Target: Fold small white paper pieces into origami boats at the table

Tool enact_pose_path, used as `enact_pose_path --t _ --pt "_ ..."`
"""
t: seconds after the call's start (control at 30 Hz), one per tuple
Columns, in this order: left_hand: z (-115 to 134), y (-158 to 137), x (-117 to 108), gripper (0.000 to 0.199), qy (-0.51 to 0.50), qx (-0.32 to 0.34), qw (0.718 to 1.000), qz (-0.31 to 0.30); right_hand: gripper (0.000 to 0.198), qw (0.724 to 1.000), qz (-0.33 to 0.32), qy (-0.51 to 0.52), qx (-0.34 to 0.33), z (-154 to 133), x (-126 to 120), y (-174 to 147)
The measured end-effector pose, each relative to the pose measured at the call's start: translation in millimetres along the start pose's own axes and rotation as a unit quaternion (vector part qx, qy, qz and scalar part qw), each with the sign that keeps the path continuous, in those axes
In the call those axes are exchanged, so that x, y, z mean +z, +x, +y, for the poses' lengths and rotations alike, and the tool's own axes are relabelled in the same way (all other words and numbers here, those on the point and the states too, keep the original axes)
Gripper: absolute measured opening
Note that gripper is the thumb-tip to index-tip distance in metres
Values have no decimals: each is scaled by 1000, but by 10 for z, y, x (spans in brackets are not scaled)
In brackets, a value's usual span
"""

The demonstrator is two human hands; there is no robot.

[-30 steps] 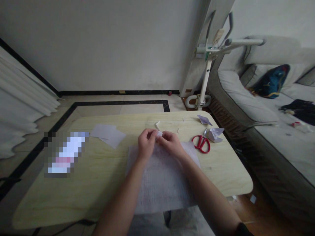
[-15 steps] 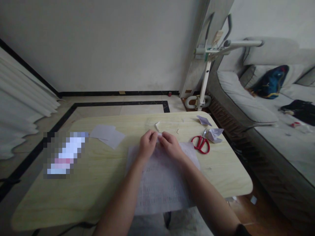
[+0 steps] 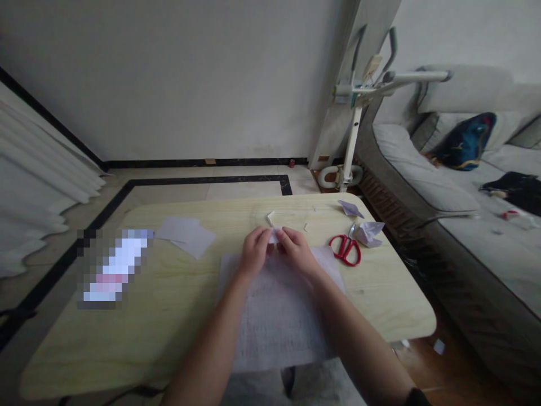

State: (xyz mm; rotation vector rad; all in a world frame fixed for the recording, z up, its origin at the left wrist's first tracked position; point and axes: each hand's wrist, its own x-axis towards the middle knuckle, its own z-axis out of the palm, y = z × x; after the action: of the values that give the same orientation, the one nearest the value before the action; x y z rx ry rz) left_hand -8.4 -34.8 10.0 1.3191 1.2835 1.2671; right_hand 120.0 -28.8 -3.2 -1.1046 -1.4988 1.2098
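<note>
A small piece of white paper (image 3: 274, 235) is pinched between my two hands above the far edge of a large thin sheet (image 3: 281, 321). My left hand (image 3: 255, 248) grips its left side with closed fingers, and my right hand (image 3: 296, 246) holds its right side with the thumb on top. How the paper is folded is partly hidden by my fingers. Just beyond my hands lies a narrow white paper scrap (image 3: 271, 217). Red-handled scissors (image 3: 346, 248) rest to the right of my right hand, beside a folded paper shape (image 3: 370, 233).
The wooden table (image 3: 127, 349) bears loose white sheets (image 3: 192, 237) at left and a blurred-out bright object (image 3: 118, 265) near its left edge. Another folded paper (image 3: 350, 208) lies at the far right corner. A grey sofa (image 3: 443, 186) and white exercise stand (image 3: 353, 141) are beyond.
Both hands have shifted slightly, and more of the white paper shows between my fingers. The things on the table are as before, with a slight shift of the view.
</note>
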Motion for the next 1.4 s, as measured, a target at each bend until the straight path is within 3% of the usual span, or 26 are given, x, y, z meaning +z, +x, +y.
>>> enact_pose_path --t 0.23,0.47,0.73,0.93,1.13,1.27,1.4 --pt "-13 -11 -5 32 63 63 996 -5 38 999 35 -8 -5 -28 20 3" --pt "-20 -36 31 32 45 43 995 -77 37 996 90 28 -4 -3 -29 47" --pt "20 -33 -23 32 12 -9 988 -153 27 996 63 62 -11 -4 -23 41" --pt "38 -21 20 27 -15 -23 994 -107 26 984 103 141 24 45 -53 67" --pt "-39 10 23 24 -42 -21 999 18 24 989 90 109 37 -8 -64 62" --pt "-34 17 14 31 -48 -40 998 0 23 989 102 103 35 -36 -57 54" --pt "-26 18 6 28 -24 -16 999 -41 23 987 109 110 32 -18 -58 62"
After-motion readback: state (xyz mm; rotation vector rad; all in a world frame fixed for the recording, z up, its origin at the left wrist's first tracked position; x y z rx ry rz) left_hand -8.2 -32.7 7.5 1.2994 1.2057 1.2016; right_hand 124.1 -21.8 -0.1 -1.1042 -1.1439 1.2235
